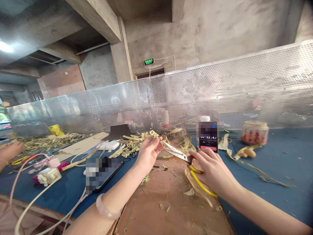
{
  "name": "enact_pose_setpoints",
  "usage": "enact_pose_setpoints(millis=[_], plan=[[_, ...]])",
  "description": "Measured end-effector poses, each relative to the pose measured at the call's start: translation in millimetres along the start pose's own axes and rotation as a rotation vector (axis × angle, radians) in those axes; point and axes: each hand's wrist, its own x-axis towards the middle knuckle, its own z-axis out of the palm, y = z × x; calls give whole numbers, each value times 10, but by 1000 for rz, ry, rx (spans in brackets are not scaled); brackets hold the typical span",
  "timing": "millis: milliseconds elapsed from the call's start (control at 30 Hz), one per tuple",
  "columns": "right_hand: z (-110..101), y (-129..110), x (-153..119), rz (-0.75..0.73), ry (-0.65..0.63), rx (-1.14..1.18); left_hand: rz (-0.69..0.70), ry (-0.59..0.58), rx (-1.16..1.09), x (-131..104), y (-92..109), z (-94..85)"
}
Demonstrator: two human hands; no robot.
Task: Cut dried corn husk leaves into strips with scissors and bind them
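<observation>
Between the fingers of my left hand [148, 152] is a small pale rolled piece of dried plant [154, 133], pinched and held up above the brown board [166, 202]. My right hand [210, 168] grips scissors with yellow handles [201, 184]. Their metal blades [176, 152] are parted and point left, with the tips beside my left fingertips. A heap of dried yellow-green plant pieces [132, 145] lies just left of and behind my left hand. Dried strips and small scraps are scattered on the board under the scissors.
A phone showing a timer [208, 138] stands behind my right hand. A jar [254, 133] is at the right. Another phone [109, 176], cables and a clear plug block [50, 176] lie left. Another person's hand [12, 151] is at the far left. A perforated metal screen [186, 98] runs behind.
</observation>
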Motion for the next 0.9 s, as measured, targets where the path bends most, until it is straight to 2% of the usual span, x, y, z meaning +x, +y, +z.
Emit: enact_pose_setpoints(millis=[633, 900], plan=[[-36, -12, 3, -8, 77, -103, -1, -50, 2, -49, -42, 19], [-64, -26, 10, 5, 47, -65, 26, -65, 19, -29, -38, 4]])
